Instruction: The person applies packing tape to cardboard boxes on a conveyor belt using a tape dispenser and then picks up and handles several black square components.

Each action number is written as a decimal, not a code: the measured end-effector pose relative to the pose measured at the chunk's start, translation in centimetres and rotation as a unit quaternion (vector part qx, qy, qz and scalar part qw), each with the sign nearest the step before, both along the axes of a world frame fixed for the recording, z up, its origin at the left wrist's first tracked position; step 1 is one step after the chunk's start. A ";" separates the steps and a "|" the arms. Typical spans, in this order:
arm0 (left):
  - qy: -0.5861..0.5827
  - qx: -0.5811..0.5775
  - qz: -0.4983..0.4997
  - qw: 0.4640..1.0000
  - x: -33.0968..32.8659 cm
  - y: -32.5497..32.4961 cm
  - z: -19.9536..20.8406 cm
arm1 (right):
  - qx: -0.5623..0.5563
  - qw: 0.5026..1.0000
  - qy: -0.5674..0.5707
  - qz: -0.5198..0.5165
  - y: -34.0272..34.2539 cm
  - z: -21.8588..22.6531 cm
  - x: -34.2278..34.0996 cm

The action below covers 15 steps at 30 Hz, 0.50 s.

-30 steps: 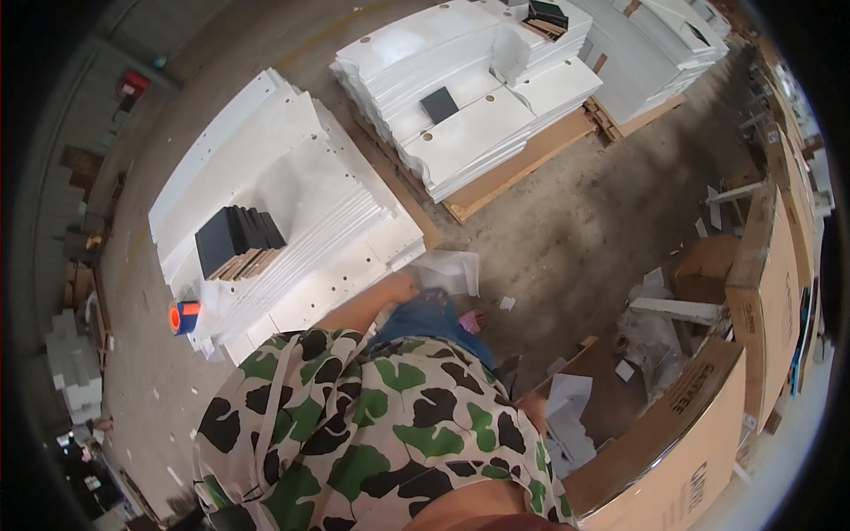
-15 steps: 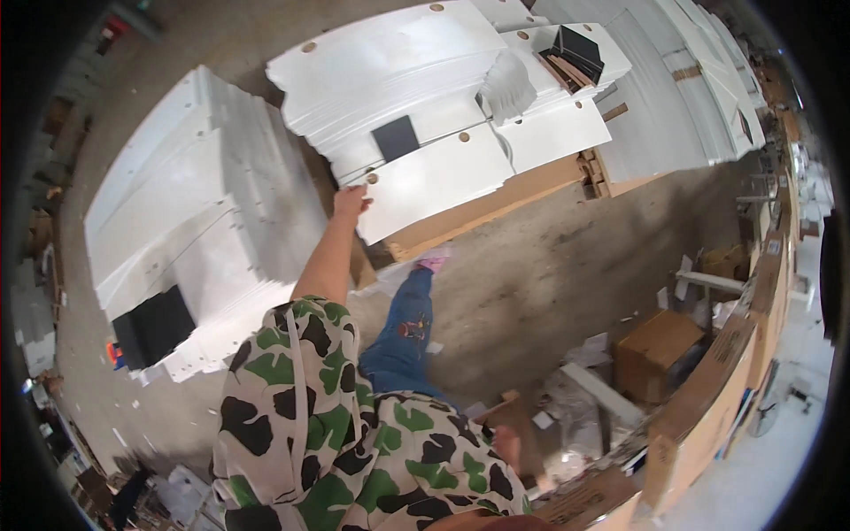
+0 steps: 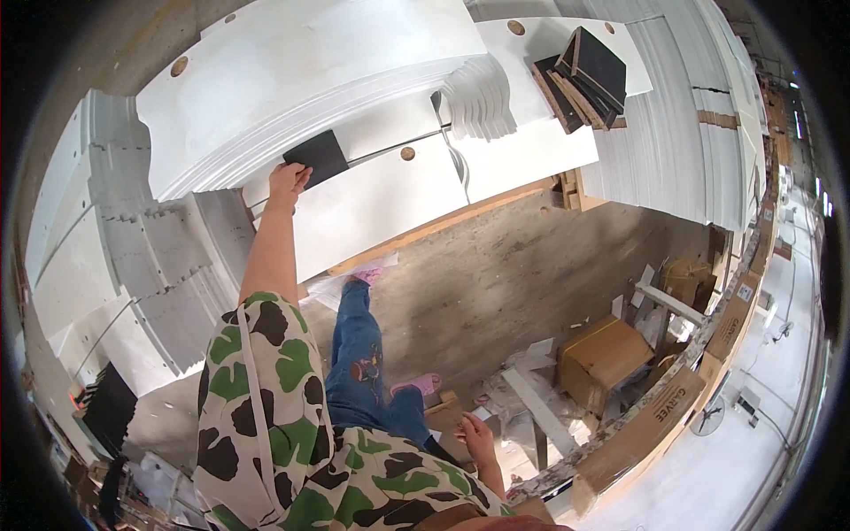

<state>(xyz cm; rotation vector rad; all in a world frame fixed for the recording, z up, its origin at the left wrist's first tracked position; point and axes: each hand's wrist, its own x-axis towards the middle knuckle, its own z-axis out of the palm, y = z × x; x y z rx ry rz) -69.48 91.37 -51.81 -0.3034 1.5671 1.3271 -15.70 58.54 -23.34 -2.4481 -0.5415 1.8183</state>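
Note:
My left hand (image 3: 289,180) reaches forward to a black square panel (image 3: 320,159) lying on white boards. Its fingers are closed at the panel's near left corner. Under the panel is a stack of white boards (image 3: 354,208) with round holes along the edge. Beside my body, low down, hangs my right hand (image 3: 479,441). Its fingers are loosely bent and a little apart, and nothing shows in them.
More black panels (image 3: 595,75) with brown edges lie piled at the far right of the stacks. White board stacks (image 3: 71,257) stand on the left, with a black panel (image 3: 108,409) below. At the right are a cardboard box (image 3: 602,354), scraps and long cartons (image 3: 642,438).
My left hand has gone from the white boards' edge to the black panel's corner. I have moved in closer to the stacks, and my right hand now shows more fully.

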 end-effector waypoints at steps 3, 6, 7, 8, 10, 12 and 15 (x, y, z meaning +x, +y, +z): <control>0.011 0.024 0.002 1.000 1.4 -1.0 2.4 | 0.017 0.999 0.006 0.042 0.6 -1.0 1.4; 0.138 0.093 0.006 0.986 2.8 -4.2 3.8 | 0.023 0.981 0.011 0.194 0.6 -1.7 3.7; 0.209 0.105 -0.056 0.971 4.3 -4.9 5.5 | 0.018 0.981 0.016 0.194 -0.3 -2.5 4.5; 0.280 0.115 -0.114 0.946 6.4 -5.6 8.2 | 0.014 0.980 0.023 0.197 -1.0 -3.6 5.6; 0.274 0.187 -0.138 0.933 11.1 -7.3 14.5 | 0.039 0.975 0.117 0.183 0.9 -5.1 7.2; 0.247 0.328 -0.172 0.895 15.9 -9.4 19.7 | 0.096 0.972 0.160 0.145 6.1 -5.0 7.0; 0.418 0.390 -0.262 0.777 25.4 -10.8 30.7 | 0.165 0.955 0.234 0.074 16.9 1.6 3.6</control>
